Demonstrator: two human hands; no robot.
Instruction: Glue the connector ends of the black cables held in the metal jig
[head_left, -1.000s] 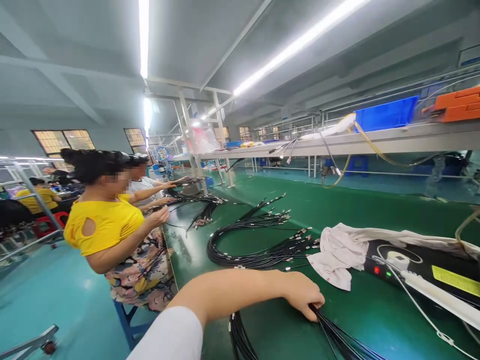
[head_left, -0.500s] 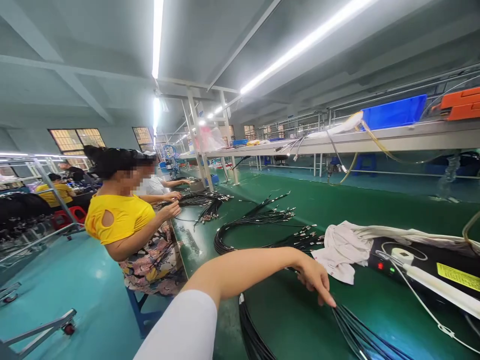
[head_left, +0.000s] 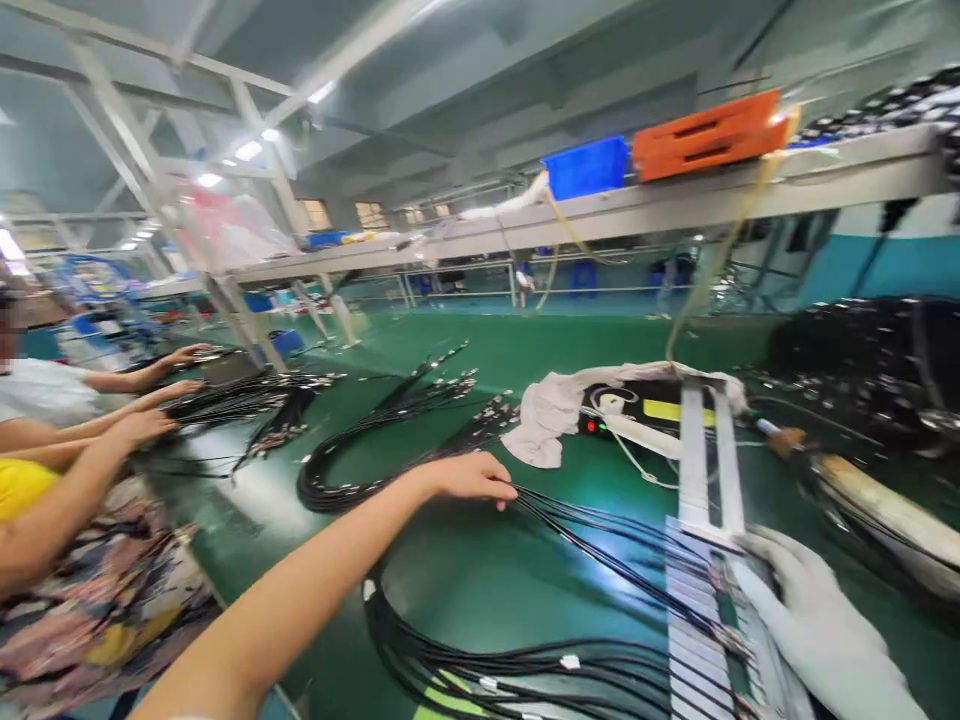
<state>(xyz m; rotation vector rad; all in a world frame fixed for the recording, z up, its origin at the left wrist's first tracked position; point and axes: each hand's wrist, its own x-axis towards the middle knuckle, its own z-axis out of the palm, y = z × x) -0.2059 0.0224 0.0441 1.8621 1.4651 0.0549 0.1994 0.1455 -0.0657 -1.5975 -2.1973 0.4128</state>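
Note:
My bare left hand point(head_left: 474, 478) is closed around a thin bundle of black cables point(head_left: 585, 530), which stretch from its fingertips rightward to a slotted metal fixture point(head_left: 697, 630). The cables lie across the fixture's pale slotted strip, their small metal ends along its right side. At the fixture's right edge is my right hand point(head_left: 817, 620) in a white glove; its fingertips are blurred, so their grip is unclear. Nearer me, a curved bundle of black cables point(head_left: 450, 650) with white tags also runs onto the fixture.
Other cable bundles point(head_left: 330, 465) lie farther left on the green table point(head_left: 480, 345). A white cloth point(head_left: 544, 415) partly covers a black device point(head_left: 641, 412) with red and green lights. Co-workers' hands point(head_left: 142, 425) handle cables at left. A shelf holds blue point(head_left: 585, 168) and orange bins point(head_left: 705, 135).
The view has swung right, bringing the fixture and my gloved right hand into sight. My left hand went from pointing at the cables' end to closing around them.

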